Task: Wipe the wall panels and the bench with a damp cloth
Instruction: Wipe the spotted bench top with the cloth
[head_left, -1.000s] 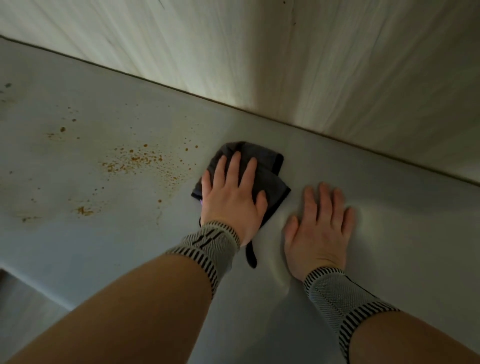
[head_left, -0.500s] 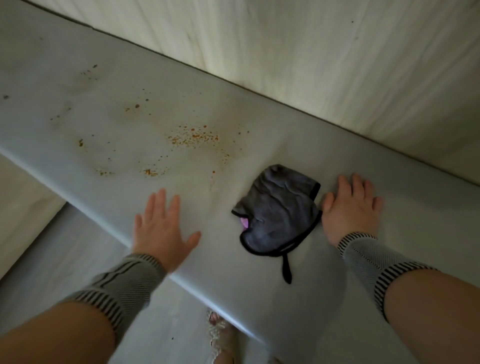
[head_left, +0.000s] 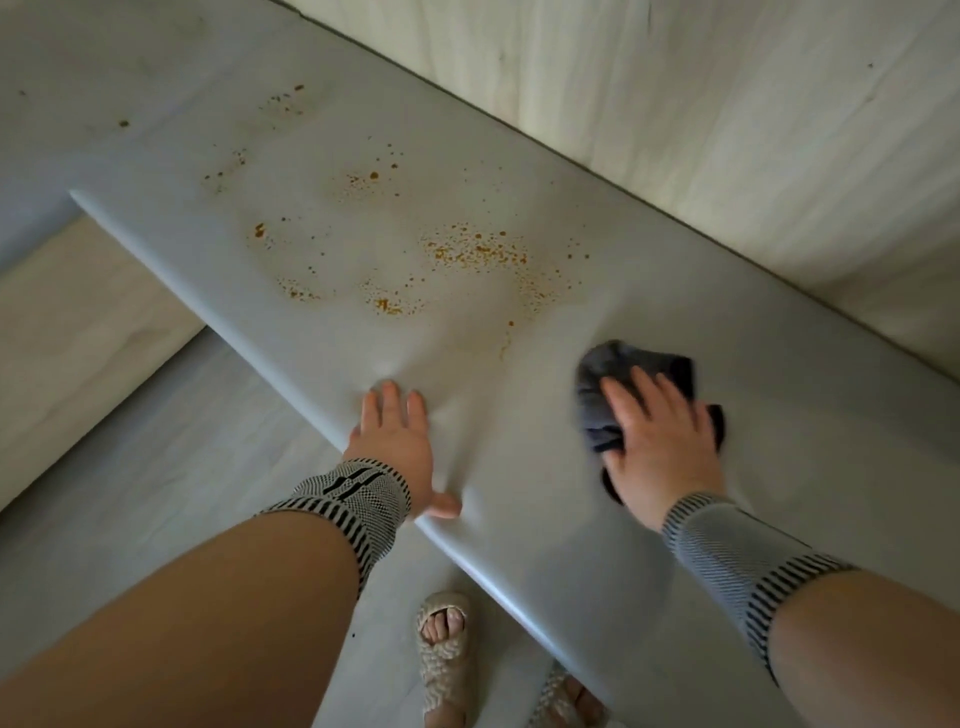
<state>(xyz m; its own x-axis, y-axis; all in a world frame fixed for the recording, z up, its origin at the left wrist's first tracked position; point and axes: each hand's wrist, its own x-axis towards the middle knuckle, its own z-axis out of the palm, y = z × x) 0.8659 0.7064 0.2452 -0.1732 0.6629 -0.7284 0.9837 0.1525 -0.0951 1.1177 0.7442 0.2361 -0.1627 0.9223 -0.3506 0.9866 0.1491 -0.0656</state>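
A pale grey bench (head_left: 322, 171) runs diagonally below light wood-grain wall panels (head_left: 727, 130). Orange-brown specks (head_left: 478, 249) are scattered over its middle. A dark grey cloth (head_left: 602, 374) lies bunched on the bench to the right of the specks. My right hand (head_left: 660, 431) presses down on the cloth with its fingers laid flat across it. My left hand (head_left: 397, 441) rests flat on the bench at its front edge, fingers straight, thumb at the rim. Both wrists wear striped knit bands.
Below the bench's front edge lies a grey floor (head_left: 156, 467). My feet in woven sandals (head_left: 444, 654) stand close to the bench. The bench meets the wall along a dark seam at the back.
My left hand let go of the cloth and moved left to the bench's front edge. My right hand moved onto the cloth. The view shifted right and back from the bench.
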